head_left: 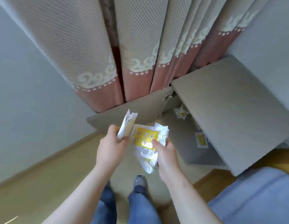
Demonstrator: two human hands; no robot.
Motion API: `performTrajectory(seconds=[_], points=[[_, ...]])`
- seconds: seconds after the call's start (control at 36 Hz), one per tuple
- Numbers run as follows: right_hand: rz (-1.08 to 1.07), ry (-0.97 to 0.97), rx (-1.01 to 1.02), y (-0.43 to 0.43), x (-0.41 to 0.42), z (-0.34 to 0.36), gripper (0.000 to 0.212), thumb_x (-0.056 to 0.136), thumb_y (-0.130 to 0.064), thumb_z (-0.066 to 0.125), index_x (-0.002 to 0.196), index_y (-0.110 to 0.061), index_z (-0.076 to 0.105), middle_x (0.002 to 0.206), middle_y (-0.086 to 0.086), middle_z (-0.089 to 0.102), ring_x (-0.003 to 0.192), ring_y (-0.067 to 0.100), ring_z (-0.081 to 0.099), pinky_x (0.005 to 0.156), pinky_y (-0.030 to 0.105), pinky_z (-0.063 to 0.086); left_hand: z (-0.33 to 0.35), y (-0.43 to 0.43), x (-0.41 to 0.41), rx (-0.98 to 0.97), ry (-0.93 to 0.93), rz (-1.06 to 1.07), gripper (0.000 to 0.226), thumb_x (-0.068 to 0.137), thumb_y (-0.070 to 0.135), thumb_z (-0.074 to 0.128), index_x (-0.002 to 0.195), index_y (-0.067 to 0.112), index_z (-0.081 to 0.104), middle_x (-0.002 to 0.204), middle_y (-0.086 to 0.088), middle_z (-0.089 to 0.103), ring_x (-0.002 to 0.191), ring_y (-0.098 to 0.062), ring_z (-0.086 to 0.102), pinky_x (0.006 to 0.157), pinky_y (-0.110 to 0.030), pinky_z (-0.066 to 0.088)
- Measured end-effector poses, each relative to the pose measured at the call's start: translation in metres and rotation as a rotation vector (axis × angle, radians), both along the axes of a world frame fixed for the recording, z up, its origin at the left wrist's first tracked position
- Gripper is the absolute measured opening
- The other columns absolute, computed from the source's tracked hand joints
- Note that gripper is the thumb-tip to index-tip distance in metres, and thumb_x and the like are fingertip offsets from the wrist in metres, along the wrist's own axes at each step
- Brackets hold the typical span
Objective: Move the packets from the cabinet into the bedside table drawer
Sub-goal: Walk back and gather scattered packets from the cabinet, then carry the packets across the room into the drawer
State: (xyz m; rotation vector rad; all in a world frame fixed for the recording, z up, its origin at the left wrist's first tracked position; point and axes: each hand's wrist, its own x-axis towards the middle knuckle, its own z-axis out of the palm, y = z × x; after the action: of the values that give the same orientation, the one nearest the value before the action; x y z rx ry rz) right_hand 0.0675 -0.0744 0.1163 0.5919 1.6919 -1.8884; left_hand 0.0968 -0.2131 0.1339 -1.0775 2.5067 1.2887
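- Left hand (112, 141) grips a white packet (126, 125), in front of the cabinet (221, 102).
- Right hand (164, 152) clutches a yellow-faced bundle (146, 138), thumb pressed on top.
- Loose packets (201, 139) lie inside the cabinet.

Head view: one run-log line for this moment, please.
left hand: grips flat white packets | right hand: grips yellow-printed white packets | grey wooden cabinet: door open, loose yellow packets inside
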Motion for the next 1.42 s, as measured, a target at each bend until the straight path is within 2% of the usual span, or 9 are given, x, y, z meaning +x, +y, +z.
performTrajectory(seconds=[0.25,0.39,0.61,0.75,0.86,0.97,1.08,1.28,1.42], points=[[0.297,-0.004,-0.326,-0.123,0.053,0.083,0.031,0.075,-0.011,0.062,0.106,-0.01,0.065,0.085,0.005,0.071,0.076,0.02,0.067,0.07,0.031,0.053,0.091,-0.079,0.088,-0.296,0.145,-0.022,0.033,0.08,0.004,0.05,0.106,0.024,0.052,0.099,0.007,0.063,0.09,-0.022,0.056,0.069,-0.033,0.042],[0.517,-0.087,-0.462,-0.215,0.106,0.121,0.028,0.094,-0.01,0.038,0.103,-0.007,0.064,0.095,0.014,0.069,0.084,0.029,0.066,0.07,0.039,0.052,0.129,-0.158,0.166,-0.371,0.243,0.117,0.042,0.078,0.001,0.053,0.115,0.02,0.056,0.104,0.002,0.063,0.097,-0.024,0.055,0.079,-0.031,0.044],[0.905,-0.18,-0.723,-0.358,0.227,0.19,0.067,0.086,-0.059,0.035,0.106,-0.006,0.071,0.113,0.019,0.066,0.098,0.032,0.066,0.091,0.047,0.049,0.176,-0.288,0.328,-0.443,0.31,0.268,0.059,0.081,-0.007,0.042,0.128,0.027,0.05,0.115,0.013,0.054,0.11,-0.018,0.048,0.088,-0.022,0.037],[1.05,-0.277,-0.763,-0.429,0.308,0.209,0.051,0.081,-0.04,0.052,0.114,-0.003,0.064,0.113,0.024,0.065,0.096,0.037,0.065,0.096,0.051,0.043,0.198,-0.34,0.427,-0.354,0.345,0.315,0.061,0.077,-0.002,0.04,0.117,0.043,0.046,0.125,0.02,0.05,0.118,-0.017,0.046,0.1,-0.036,0.04],[1.115,-0.366,-0.786,-0.478,0.37,0.215,0.039,0.081,-0.032,0.049,0.101,-0.005,0.069,0.097,0.021,0.069,0.081,0.034,0.069,0.079,0.048,0.053,0.211,-0.37,0.495,-0.28,0.35,0.387,0.069,0.08,-0.006,0.049,0.11,0.056,0.044,0.132,0.033,0.041,0.119,0.002,0.046,0.096,-0.017,0.042],[1.181,-0.446,-0.814,-0.524,0.431,0.218,0.035,0.087,-0.028,0.047,0.113,-0.012,0.063,0.091,0.019,0.07,0.072,0.033,0.071,0.06,0.048,0.057,0.219,-0.4,0.558,-0.224,0.384,0.529,0.057,0.081,0.007,0.062,0.1,0.058,0.048,0.117,0.039,0.048,0.103,0.017,0.051,0.083,-0.005,0.041],[1.311,-0.431,-0.835,-0.569,0.49,0.224,0.047,0.091,-0.031,0.037,0.073,-0.012,0.077,0.077,0.012,0.07,0.064,0.024,0.069,0.059,0.035,0.055,0.216,-0.431,0.608,-0.29,0.39,0.699,0.043,0.073,0.044,0.071,0.111,0.05,0.05,0.122,0.036,0.044,0.111,0.012,0.047,0.1,-0.018,0.039],[1.485,-0.458,-0.788,-0.671,0.589,0.232,0.032,0.098,-0.018,0.033,0.071,-0.021,0.051,0.06,0.005,0.053,0.048,0.019,0.056,0.05,0.028,0.048,0.196,-0.508,0.679,-0.72,0.419,1.051,0.098,0.062,0.094,0.018,0.118,0.022,0.055,0.115,0.043,0.034,0.118,0.007,0.037,0.103,-0.025,0.033],[1.652,-0.482,-0.713,-0.746,0.662,0.25,0.027,0.093,-0.026,0.047,0.081,-0.005,0.059,0.071,0.008,0.055,0.064,0.019,0.056,0.06,0.024,0.046,0.197,-0.58,0.734,-0.642,0.568,1.287,0.021,0.084,0.046,0.053,0.101,0.042,0.042,0.132,0.027,0.027,0.121,0.021,0.023,0.1,-0.014,0.027]])
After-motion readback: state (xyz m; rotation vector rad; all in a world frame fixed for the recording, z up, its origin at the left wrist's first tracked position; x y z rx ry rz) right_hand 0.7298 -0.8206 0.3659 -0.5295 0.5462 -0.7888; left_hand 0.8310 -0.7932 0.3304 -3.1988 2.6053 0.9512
